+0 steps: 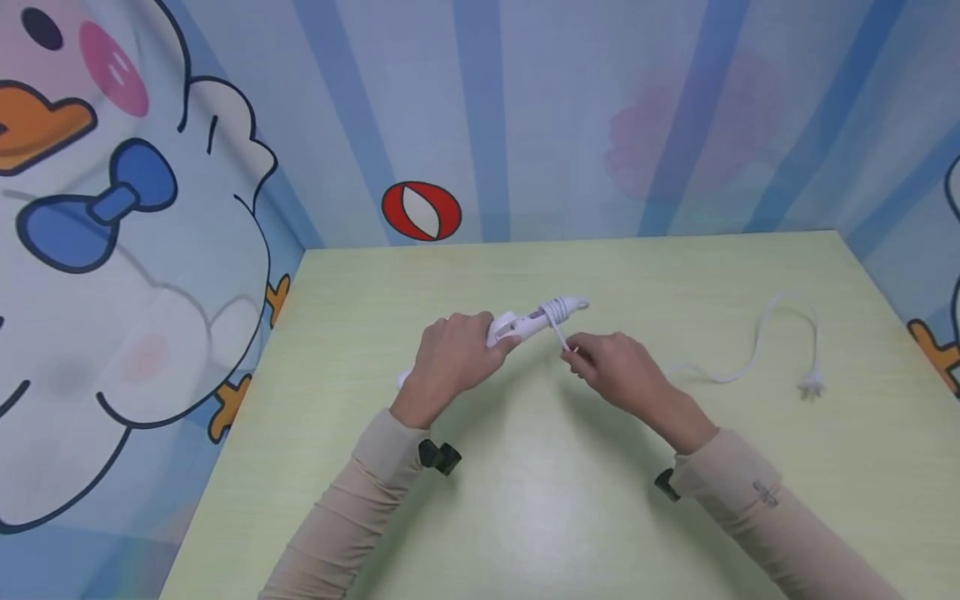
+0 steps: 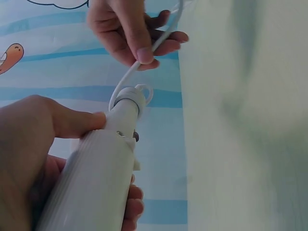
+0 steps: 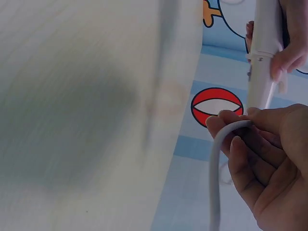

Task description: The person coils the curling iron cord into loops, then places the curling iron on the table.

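Note:
My left hand [image 1: 459,357] grips the body of a white curling iron [image 1: 529,323], held over the table with its narrow end pointing up and right. Several coils of white power cord [image 1: 556,311] are wound round that narrow end. Just right of the coils, my right hand [image 1: 621,372] pinches the cord between thumb and fingers. The left wrist view shows the cord [image 2: 126,77] running taut from the narrow end to the pinch. From there it hangs down past my right fingers [image 3: 239,166]. My left palm and fingers hide part of the iron's body.
The cord's loose end curves over the right of the pale table [image 1: 540,517] and finishes in a plug [image 1: 811,384]. Behind the table stands a blue striped backdrop [image 1: 555,125] with a printed red ball. A big cartoon bird print [image 1: 172,275] covers the left side.

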A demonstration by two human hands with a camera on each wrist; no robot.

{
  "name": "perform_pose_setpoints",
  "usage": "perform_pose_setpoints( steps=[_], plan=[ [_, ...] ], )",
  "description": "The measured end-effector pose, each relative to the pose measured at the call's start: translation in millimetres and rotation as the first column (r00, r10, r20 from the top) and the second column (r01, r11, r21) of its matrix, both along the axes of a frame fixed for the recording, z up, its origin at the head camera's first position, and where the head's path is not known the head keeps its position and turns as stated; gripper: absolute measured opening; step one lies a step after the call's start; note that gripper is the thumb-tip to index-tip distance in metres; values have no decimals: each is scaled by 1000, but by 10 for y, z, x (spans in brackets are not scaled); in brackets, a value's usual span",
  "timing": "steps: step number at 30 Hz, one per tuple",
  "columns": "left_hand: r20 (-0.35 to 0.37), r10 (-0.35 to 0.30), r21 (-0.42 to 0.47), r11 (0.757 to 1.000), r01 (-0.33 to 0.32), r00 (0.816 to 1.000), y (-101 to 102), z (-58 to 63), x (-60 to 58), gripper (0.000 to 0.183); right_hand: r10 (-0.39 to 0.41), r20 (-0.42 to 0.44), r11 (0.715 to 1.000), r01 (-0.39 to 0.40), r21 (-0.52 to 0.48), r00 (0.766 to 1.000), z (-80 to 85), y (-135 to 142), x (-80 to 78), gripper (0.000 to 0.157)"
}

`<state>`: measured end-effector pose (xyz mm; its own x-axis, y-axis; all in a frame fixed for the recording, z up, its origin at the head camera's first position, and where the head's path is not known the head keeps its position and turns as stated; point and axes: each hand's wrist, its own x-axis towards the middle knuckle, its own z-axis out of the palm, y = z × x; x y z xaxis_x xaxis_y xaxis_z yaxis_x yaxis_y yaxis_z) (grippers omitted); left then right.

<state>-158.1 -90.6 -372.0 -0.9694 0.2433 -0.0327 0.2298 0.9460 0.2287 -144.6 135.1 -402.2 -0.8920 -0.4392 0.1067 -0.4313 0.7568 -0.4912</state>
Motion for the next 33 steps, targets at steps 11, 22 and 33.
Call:
perform_pose_setpoints(
  steps=[11, 22, 33],
  plan=[
    [16, -23, 124, 992, 21, 1000, -13, 67, 55, 42, -20, 74, 991, 30, -134, 997, -144, 12, -62, 16],
    [128, -128, 268, 959, 90, 983, -75, 128, 95, 37, 27, 76, 945, -1, -327, 997, -277, 94, -110, 18],
    [97, -339, 348, 892, 288, 936, -116, 175, 100, 30, 45, -20, 934, -49, -354, 999, -321, 254, -182, 20]
  ],
)
